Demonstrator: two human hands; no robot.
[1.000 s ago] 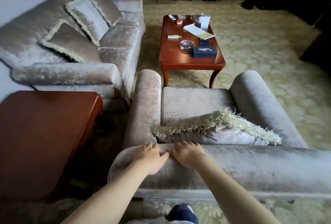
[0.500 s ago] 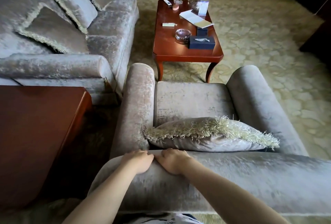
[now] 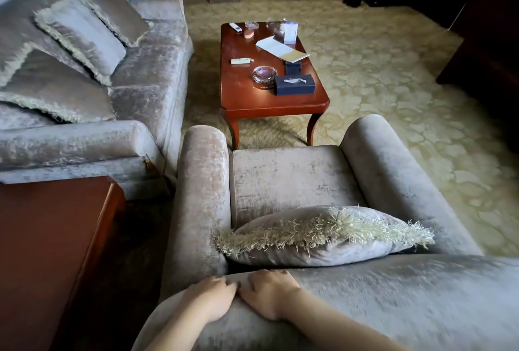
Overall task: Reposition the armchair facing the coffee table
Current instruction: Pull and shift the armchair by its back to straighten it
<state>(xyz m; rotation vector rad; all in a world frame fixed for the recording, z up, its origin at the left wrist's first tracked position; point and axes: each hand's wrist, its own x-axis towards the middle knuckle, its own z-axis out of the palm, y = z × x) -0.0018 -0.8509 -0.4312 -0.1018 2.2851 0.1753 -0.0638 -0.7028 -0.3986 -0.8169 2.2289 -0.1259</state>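
Wood fills the left edge: a side desk (image 3: 50, 252) sits low beside the sofa (image 3: 134, 92), whose seat carries three fringed pillows (image 3: 81, 33). Just right of the sofa's rolled arm stands the armchair (image 3: 289, 179), its open front turned toward the coffee desk (image 3: 269, 98), whose near legs stand just beyond the seat's front edge on the patterned carpet (image 3: 393, 70). On that desk lie a glass ashtray (image 3: 264, 77), a dark tissue box (image 3: 294, 84) and some papers (image 3: 282, 48). A fringed cushion (image 3: 323, 235) rests in the armchair, leaning against the backrest. At the bottom, both hands lie palm-down on top of the backrest near its left end, the left hand (image 3: 214, 298) and the right hand (image 3: 268, 291) side by side, fingertips nearly touching, fingers curled over the padded edge.
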